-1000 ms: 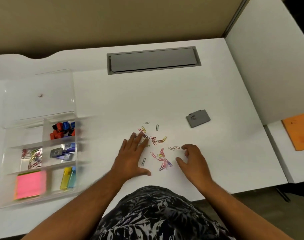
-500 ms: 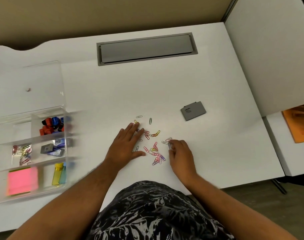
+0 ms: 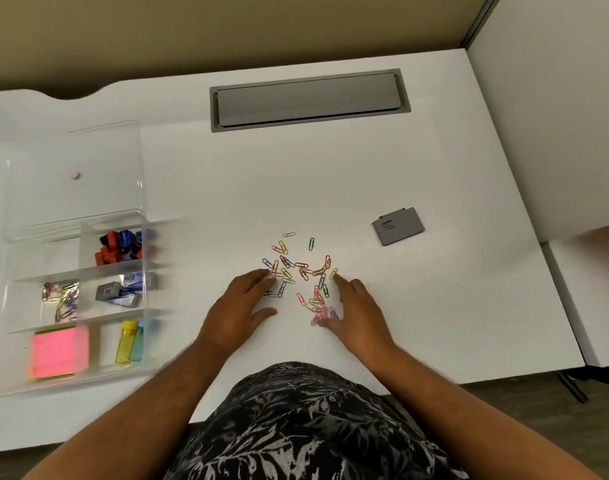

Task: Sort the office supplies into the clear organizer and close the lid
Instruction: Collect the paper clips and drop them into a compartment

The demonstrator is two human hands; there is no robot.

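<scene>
Several coloured paper clips (image 3: pixel 298 271) lie scattered on the white desk (image 3: pixel 434 306) in front of me. My left hand (image 3: pixel 239 308) rests flat at the pile's left edge, fingers straight and touching the clips. My right hand (image 3: pixel 356 311) lies flat on the pile's right side, fingers spread, with some clips under its thumb. At the left stands the clear organizer (image 3: pixel 5 344), its lid (image 3: pixel 88 157) folded back open. Its compartments hold binder clips (image 3: pixel 117 245), paper clips (image 3: pixel 62 299), staple boxes (image 3: pixel 117 292), pink sticky notes (image 3: pixel 58 351) and two small coloured bottles (image 3: pixel 130 341).
A small grey box (image 3: pixel 398 226) lies on the desk to the right of the clips. A grey cable hatch (image 3: pixel 308 100) is set into the desk at the back. A white partition (image 3: pixel 556 116) rises along the right side.
My right hand, curled over clips at the pile's right edge half a second ago, now lies opened and flat beside the pile. My left hand stays at the left edge.
</scene>
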